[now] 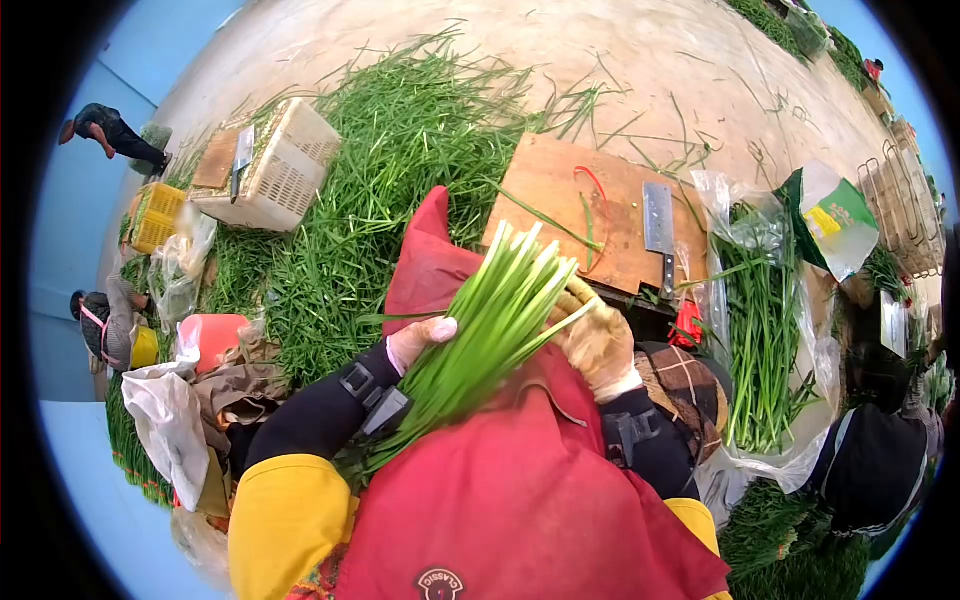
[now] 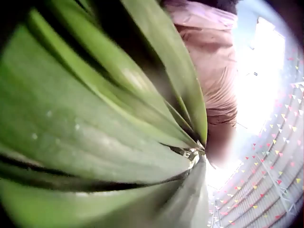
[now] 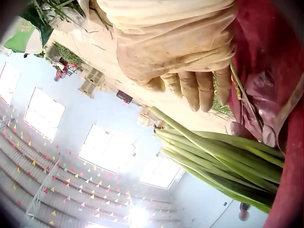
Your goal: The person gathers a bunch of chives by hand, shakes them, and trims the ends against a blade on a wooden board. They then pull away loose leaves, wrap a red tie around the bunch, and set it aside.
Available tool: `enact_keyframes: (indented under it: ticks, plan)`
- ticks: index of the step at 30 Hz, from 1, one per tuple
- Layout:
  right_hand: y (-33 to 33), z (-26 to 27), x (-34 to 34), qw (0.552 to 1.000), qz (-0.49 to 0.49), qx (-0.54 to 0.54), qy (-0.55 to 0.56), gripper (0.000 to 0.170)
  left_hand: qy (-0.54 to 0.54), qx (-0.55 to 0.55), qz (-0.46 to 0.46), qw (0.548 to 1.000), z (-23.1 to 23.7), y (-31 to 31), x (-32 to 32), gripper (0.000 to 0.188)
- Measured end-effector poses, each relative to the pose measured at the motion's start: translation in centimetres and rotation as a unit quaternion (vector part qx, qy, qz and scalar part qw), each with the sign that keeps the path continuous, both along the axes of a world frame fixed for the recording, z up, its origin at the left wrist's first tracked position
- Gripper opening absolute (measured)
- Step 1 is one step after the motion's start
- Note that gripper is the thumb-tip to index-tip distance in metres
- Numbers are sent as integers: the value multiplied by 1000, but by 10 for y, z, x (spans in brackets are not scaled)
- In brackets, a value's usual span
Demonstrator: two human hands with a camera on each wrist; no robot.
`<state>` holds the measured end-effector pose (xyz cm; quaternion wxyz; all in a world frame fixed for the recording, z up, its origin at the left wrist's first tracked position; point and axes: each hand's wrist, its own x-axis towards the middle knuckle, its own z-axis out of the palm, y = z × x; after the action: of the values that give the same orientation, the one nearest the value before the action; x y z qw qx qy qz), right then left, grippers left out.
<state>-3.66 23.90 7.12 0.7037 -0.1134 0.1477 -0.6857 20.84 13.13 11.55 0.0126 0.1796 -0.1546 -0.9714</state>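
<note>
A bunch of garlic chives [image 1: 485,315], green leaved with pale white bases, slants across my lap in the head view. My left hand [image 1: 412,343] grips it from the left, thumb on top and the other fingers hidden beneath. Broad leaves [image 2: 90,128] fill most of the left wrist view beside the gloved hand. My right hand [image 1: 600,345], in a stained pale glove, is beside the white ends. In the right wrist view its fingers [image 3: 190,90] hang fairly straight, a little apart from the stalks [image 3: 228,161].
A wooden board [image 1: 560,190] ahead bears a cleaver [image 1: 658,220] and a red band [image 1: 592,182]. Loose chives [image 1: 370,190] heap on the floor ahead and left, beside a white crate [image 1: 295,165]. At right lie chives in a plastic bag [image 1: 715,200]. People sit and stand at far left.
</note>
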Motion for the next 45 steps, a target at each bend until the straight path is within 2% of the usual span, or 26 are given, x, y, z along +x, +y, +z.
enact_keyframes:
  ticks: [1,3,5,6,7,9,11,13,16,19,20,21,23,27,29,31,33,34,36,37,39,41,43,44,45]
  plan:
    - [3,8,-1,999,28,-1,26,76,-23,-17,26,999,0,-1,0,78]
    - [5,9,-2,998,42,15,35,75,-23,-45,11,999,5,-9,-1,74]
    - [-3,18,4,993,96,58,41,70,-73,-206,-15,976,25,-13,-5,70]
    - [-6,25,7,992,89,72,61,64,-79,-257,-16,963,23,-14,-8,68]
    - [-15,35,13,988,83,95,91,61,-79,-258,-20,963,25,-13,-10,68]
    - [-25,28,16,960,97,131,228,61,-111,-313,-9,943,29,-10,-11,68]
    - [-27,21,15,967,107,103,207,62,-118,-313,-10,942,24,-12,-6,66]
    - [-25,19,16,972,121,77,186,63,-169,-182,-12,969,17,-17,5,64]
    - [-17,33,19,994,80,23,71,70,-167,-133,-11,977,0,-21,13,68]
    - [-15,14,20,995,58,11,84,68,-127,-69,-7,989,-10,-17,13,76]
    - [-13,14,20,994,69,9,80,75,-116,-61,1,991,-15,-15,14,76]
    - [-12,11,17,994,69,10,80,75,-105,-52,9,993,-20,-10,14,75]
    - [-10,9,14,994,88,23,62,76,-98,-85,29,991,-12,2,4,74]
    - [-14,-8,-13,992,-16,77,96,72,-88,-62,17,994,-3,7,1,73]
    - [-26,19,-30,960,-64,61,266,68,-84,-70,1,994,0,7,1,71]
    - [-43,44,-44,861,-29,7,508,60,-102,-82,-5,991,1,9,-2,68]
    - [-58,65,-40,838,21,26,545,47,-96,-97,-7,991,-5,9,-5,73]
    - [-65,64,-39,837,20,27,546,47,-95,-103,-19,990,-7,8,-4,73]
    - [-76,60,-36,748,147,-22,647,32,-103,-117,-28,987,-9,6,-2,70]
    - [-77,61,-34,748,149,-24,647,32,-103,-116,-25,988,-7,6,0,70]
    - [-78,63,-30,734,129,55,665,25,-126,-108,-4,986,-3,7,3,66]
    - [-81,48,-34,714,119,20,689,19,-107,-83,-3,991,-10,7,6,65]
    - [-84,19,-43,771,-107,-38,626,14,-87,-59,-5,994,-11,7,7,64]
    - [-94,28,-61,464,-240,-135,842,15,-55,-40,8,998,-9,8,6,65]
    - [-93,38,-82,718,-203,6,666,21,-24,-21,21,999,-6,10,3,67]
